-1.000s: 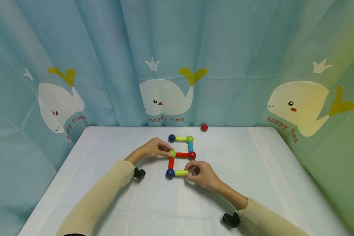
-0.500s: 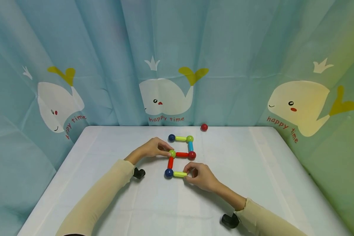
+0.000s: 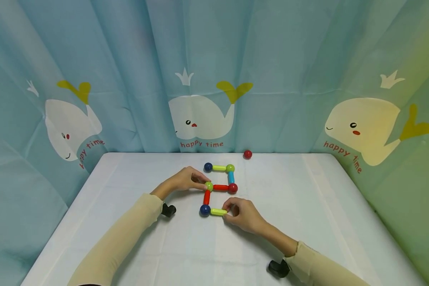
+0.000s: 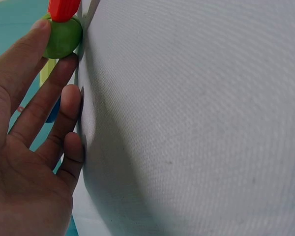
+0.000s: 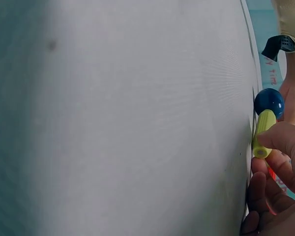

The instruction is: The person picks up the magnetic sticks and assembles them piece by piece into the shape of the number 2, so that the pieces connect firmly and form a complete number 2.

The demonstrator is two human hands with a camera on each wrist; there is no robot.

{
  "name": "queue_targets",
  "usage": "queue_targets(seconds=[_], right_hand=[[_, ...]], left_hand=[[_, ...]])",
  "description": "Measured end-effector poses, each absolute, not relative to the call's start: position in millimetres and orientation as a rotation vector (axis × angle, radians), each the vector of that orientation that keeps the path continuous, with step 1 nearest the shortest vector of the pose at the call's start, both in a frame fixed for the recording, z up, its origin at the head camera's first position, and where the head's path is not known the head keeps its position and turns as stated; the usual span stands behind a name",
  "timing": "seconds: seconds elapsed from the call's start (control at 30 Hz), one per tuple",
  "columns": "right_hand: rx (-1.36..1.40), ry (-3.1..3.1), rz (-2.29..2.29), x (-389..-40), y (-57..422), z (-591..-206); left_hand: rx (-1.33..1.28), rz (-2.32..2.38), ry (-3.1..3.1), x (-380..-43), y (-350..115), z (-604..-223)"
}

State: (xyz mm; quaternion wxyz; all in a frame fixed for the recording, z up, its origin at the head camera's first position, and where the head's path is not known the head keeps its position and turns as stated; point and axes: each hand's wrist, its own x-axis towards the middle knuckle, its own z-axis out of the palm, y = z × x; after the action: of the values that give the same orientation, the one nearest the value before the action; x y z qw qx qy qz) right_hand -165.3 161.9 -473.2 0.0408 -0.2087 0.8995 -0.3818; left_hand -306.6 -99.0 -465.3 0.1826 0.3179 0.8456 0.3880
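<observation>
A zigzag of toy balls and rods lies on the white table. My left hand point(image 3: 187, 179) pinches the middle green ball point(image 4: 63, 39) between thumb and forefinger. From that ball one red rod point(image 3: 221, 187) runs right to a red ball point(image 3: 232, 188), and another red rod point(image 3: 207, 197) runs down to a dark blue ball point(image 3: 205, 210). My right hand point(image 3: 246, 214) pinches the free right end of a yellow-green rod point(image 5: 264, 133) whose other end meets this blue ball. Above, a light blue rod point(image 3: 230, 177) joins the red ball to a second green ball point(image 3: 230, 168).
From the upper green ball a yellow-green rod point(image 3: 219, 168) leads left to a second dark blue ball point(image 3: 208, 167). A loose red ball point(image 3: 248, 154) sits at the table's far edge, by the whale-print curtain point(image 3: 279, 119). Black wrist cameras point(image 3: 279, 269) sit close over the table.
My right hand has shifted slightly down and left with its yellow-green rod. The lower blue ball and red rod swung slightly left along with it. My left hand stays on the green ball.
</observation>
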Motion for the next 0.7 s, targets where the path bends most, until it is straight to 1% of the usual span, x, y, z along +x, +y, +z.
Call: queue_targets(seconds=[0.7], right_hand=[[-0.658,2.752,-1.175,-167.4,169.8,-473.0]], left_hand=[[0.901,1.086,2.392,-304.9,-98.4,-463.8]])
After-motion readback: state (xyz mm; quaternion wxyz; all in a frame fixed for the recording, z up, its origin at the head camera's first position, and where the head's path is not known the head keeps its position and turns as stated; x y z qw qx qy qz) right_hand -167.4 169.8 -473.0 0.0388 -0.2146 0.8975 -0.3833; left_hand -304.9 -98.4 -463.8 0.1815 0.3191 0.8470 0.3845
